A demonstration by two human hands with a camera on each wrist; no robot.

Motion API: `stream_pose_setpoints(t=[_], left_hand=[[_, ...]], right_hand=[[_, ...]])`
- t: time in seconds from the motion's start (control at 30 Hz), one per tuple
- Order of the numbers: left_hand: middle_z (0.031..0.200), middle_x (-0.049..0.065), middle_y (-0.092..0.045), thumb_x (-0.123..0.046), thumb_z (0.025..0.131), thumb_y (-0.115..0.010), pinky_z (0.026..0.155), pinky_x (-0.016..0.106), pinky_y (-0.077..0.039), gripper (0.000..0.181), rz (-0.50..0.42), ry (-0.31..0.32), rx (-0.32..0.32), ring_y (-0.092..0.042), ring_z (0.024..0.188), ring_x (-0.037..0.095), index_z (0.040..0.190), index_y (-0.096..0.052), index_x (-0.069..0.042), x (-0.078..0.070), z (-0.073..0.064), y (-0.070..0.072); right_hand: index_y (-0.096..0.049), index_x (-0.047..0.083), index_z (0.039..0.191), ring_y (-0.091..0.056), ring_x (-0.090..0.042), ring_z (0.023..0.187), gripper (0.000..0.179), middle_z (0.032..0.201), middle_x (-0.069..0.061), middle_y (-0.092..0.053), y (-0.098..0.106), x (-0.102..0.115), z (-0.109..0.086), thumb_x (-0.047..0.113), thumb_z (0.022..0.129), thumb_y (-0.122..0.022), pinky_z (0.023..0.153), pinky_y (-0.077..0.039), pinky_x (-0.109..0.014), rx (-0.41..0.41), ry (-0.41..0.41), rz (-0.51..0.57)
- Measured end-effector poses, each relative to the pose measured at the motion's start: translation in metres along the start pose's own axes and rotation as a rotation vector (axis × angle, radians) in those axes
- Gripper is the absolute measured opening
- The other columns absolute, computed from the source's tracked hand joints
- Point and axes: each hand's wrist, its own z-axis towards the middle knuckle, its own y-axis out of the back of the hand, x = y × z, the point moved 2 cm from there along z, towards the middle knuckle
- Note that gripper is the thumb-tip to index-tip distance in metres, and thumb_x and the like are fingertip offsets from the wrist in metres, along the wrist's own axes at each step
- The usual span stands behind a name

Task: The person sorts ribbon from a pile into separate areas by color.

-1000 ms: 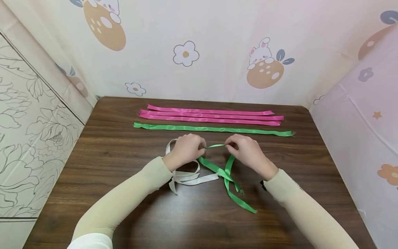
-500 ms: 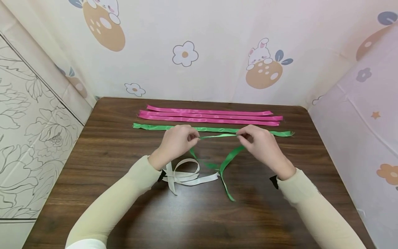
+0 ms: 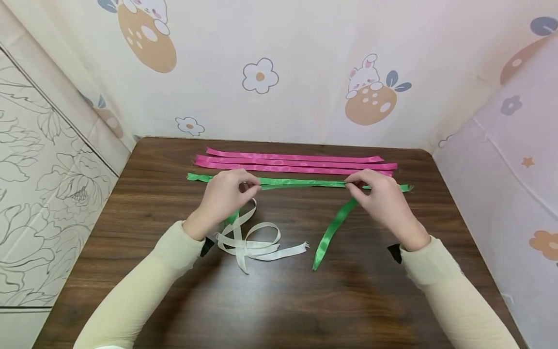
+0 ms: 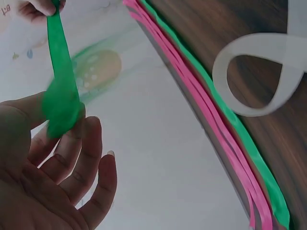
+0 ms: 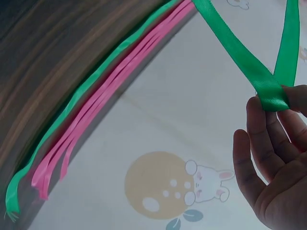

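Note:
Stretched between both hands is a green satin ribbon (image 3: 333, 232), raised at the far part of the table. My left hand (image 3: 224, 196) pinches it between thumb and fingertips; in the left wrist view the ribbon (image 4: 62, 57) is blurred there by motion, and the other fingers are loosely bent. My right hand (image 3: 381, 198) pinches it further right, where the right wrist view has the ribbon (image 5: 240, 52) bent over the fingertips. One loose tail hangs from the right hand toward the table, another below the left hand, partly hidden. Close to the left hand lies a looped white ribbon (image 3: 287, 252).
A second green ribbon (image 3: 198, 177) lies straight across the dark wooden table (image 3: 279, 310), partly behind the hands. Beyond it, several pink ribbons (image 3: 283, 156) lie side by side near the back edge. A patterned curtain (image 3: 305, 106) hangs behind the table.
Both hands have moved apart and away toward the back of the table, lengthening the green stretch between them. The crossed green tails have separated, and more of the white ribbon shows.

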Motion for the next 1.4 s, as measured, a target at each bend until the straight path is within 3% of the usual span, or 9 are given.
stream_pose_setpoints(t=[0.43, 0.83, 1.07, 1.27, 1.4], left_hand=[[0.082, -0.001, -0.075, -0.018, 0.09, -0.079, 0.066, 0.029, -0.049, 0.005, -0.066, 0.028, -0.066, -0.064, 0.07, 0.014, 0.094, -0.082, -0.016, 0.026, -0.011, 0.02], [0.084, 0.001, -0.075, -0.013, 0.092, -0.075, 0.071, 0.022, -0.051, 0.004, -0.176, 0.039, -0.105, -0.063, 0.077, 0.011, 0.092, -0.079, -0.012, 0.043, -0.015, 0.022], [0.091, -0.001, -0.077, -0.018, 0.092, -0.075, 0.075, 0.016, -0.049, 0.003, -0.228, 0.137, -0.126, -0.064, 0.085, 0.008, 0.093, -0.078, -0.016, 0.057, -0.018, 0.032], [0.096, 0.004, -0.077, -0.019, 0.093, -0.074, 0.073, 0.012, -0.049, 0.006, -0.255, 0.224, -0.112, -0.064, 0.082, 0.01, 0.094, -0.078, -0.014, 0.077, -0.021, 0.034], [0.095, 0.006, -0.077, -0.02, 0.093, -0.075, 0.073, 0.012, -0.048, 0.008, -0.254, 0.247, -0.112, -0.064, 0.081, 0.012, 0.095, -0.078, -0.013, 0.087, -0.023, 0.033]], right_hand=[[-0.077, 0.01, 0.096, -0.069, -0.018, 0.08, 0.013, 0.093, -0.004, -0.077, 0.008, -0.012, -0.004, 0.0, 0.089, -0.076, 0.073, -0.041, -0.013, -0.059, 0.002, -0.021], [-0.078, 0.011, 0.098, -0.064, -0.015, 0.078, 0.012, 0.093, -0.004, -0.077, 0.005, -0.016, -0.004, 0.002, 0.09, -0.075, 0.072, -0.041, -0.015, -0.03, -0.026, -0.024], [-0.078, 0.011, 0.1, -0.064, -0.015, 0.079, 0.012, 0.097, -0.006, -0.077, 0.005, -0.021, -0.007, 0.004, 0.091, -0.076, 0.073, -0.039, -0.012, -0.011, -0.049, 0.0], [-0.077, 0.012, 0.101, -0.057, -0.005, 0.077, 0.011, 0.097, -0.004, -0.077, 0.006, -0.031, -0.011, 0.006, 0.092, -0.075, 0.07, -0.039, -0.011, 0.013, -0.109, 0.015], [-0.077, 0.013, 0.102, -0.055, -0.001, 0.078, 0.011, 0.099, -0.004, -0.077, 0.006, -0.039, -0.014, 0.007, 0.094, -0.074, 0.07, -0.037, -0.011, 0.029, -0.147, 0.025]])
